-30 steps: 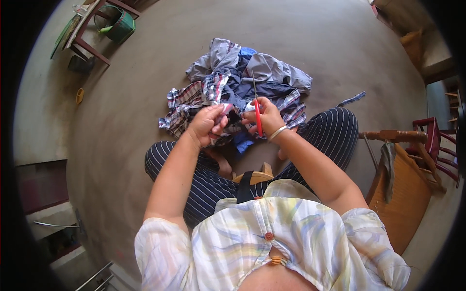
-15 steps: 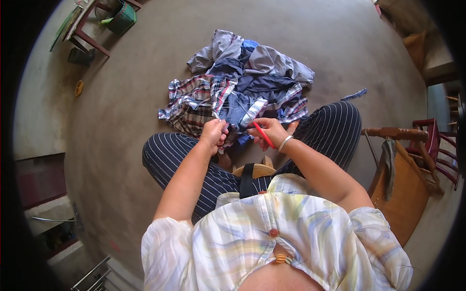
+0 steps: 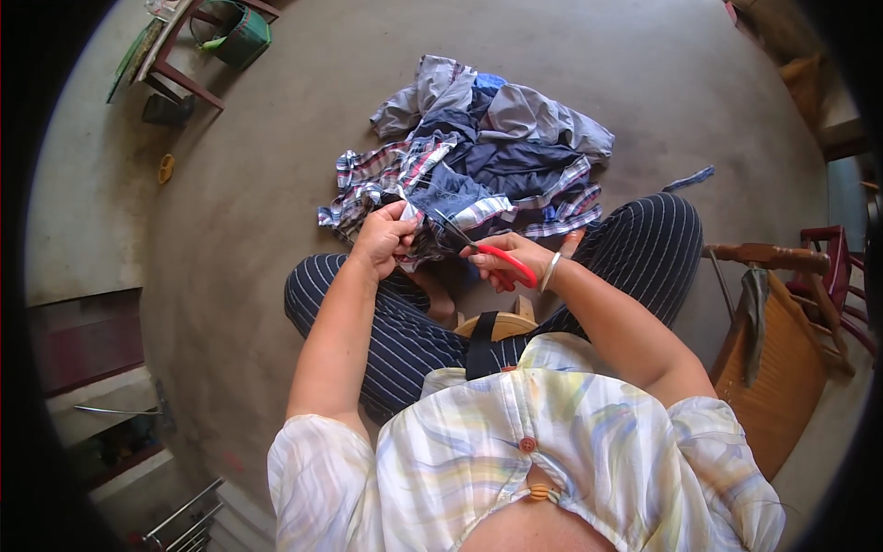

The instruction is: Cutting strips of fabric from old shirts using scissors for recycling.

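Observation:
My left hand (image 3: 384, 239) pinches a pale piece of cloth (image 3: 407, 210) at the near edge of a heap of garments. My right hand (image 3: 506, 256) grips red-handled scissors (image 3: 522, 274), whose blades stand apart and point toward that cloth, just right of my left fingers. The heap on the floor in front of me holds plaid fabric (image 3: 368, 175), dark blue cloth (image 3: 510, 161) and grey garments (image 3: 552, 124). A narrow blue strip (image 3: 690, 179) lies right of the heap. My legs in striped trousers are spread either side of a small wooden seat (image 3: 501, 324).
A table (image 3: 184, 83) stands at the upper left, with a green basket (image 3: 241, 37), a dark bucket (image 3: 166, 110) and a yellow slipper (image 3: 166, 168) nearby. A red chair (image 3: 832, 262) and a leaning brown wooden piece (image 3: 773, 359) are at my right. Metal rails (image 3: 184, 511) sit lower left.
The scissors swung from upright to angled left toward the cloth, and their blades now show open. My left hand has shifted slightly up and left with the cloth. The whole view has shifted slightly.

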`<state>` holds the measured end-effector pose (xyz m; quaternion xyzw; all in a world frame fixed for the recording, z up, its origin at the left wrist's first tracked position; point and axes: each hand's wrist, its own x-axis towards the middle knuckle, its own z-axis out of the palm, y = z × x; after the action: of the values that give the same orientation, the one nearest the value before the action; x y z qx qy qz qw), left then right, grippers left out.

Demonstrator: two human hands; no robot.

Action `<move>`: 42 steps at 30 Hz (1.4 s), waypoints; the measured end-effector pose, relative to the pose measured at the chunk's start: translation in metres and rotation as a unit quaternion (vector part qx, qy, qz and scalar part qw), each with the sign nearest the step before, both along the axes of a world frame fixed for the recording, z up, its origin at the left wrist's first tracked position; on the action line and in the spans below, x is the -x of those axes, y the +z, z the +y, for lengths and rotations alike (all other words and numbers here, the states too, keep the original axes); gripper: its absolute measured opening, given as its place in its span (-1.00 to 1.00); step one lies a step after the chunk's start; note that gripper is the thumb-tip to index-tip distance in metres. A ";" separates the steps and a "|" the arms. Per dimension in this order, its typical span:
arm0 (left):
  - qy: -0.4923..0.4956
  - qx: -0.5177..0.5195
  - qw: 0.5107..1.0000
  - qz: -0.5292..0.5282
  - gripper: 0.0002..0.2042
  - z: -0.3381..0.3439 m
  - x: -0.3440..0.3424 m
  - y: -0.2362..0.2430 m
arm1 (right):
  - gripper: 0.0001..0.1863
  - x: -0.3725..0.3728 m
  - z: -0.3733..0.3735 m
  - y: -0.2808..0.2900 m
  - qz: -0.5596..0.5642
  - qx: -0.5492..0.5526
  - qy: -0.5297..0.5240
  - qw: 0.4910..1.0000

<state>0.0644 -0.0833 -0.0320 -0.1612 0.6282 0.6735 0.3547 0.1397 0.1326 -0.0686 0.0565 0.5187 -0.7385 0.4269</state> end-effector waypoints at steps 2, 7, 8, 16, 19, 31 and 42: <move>0.007 -0.003 1.000 -0.008 -0.92 -0.001 0.000 0.001 | -0.58 0.004 -0.002 -0.004 -0.005 -0.003 0.026 1.000; 0.007 -0.033 0.999 -0.020 -0.91 0.000 -0.002 0.001 | -0.59 0.014 -0.007 -0.007 -0.003 0.003 0.038 0.999; 0.001 -0.034 0.999 -0.025 -0.90 0.000 -0.002 0.001 | -0.59 0.016 -0.008 -0.007 0.000 0.006 0.046 0.999; 0.005 -0.100 0.995 -0.014 -0.77 -0.005 -0.002 0.003 | -0.64 0.024 -0.009 -0.005 0.053 0.050 0.013 0.997; -0.015 -0.137 0.990 -0.028 -0.70 -0.007 0.000 0.003 | -0.65 0.027 -0.006 -0.001 0.077 0.038 0.034 0.996; -0.065 -0.168 0.984 -0.011 -0.67 -0.009 0.003 0.013 | -0.70 0.024 -0.006 0.007 0.082 0.060 0.001 0.995; -0.077 -0.196 0.977 -0.031 -0.64 -0.011 0.004 0.009 | -0.74 0.020 -0.011 0.014 0.145 0.035 0.012 0.989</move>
<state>0.0600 -0.0939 -0.0232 -0.0603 0.4831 0.7493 0.4490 0.1198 0.1214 -0.0547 -0.0725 0.5494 -0.7516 0.3578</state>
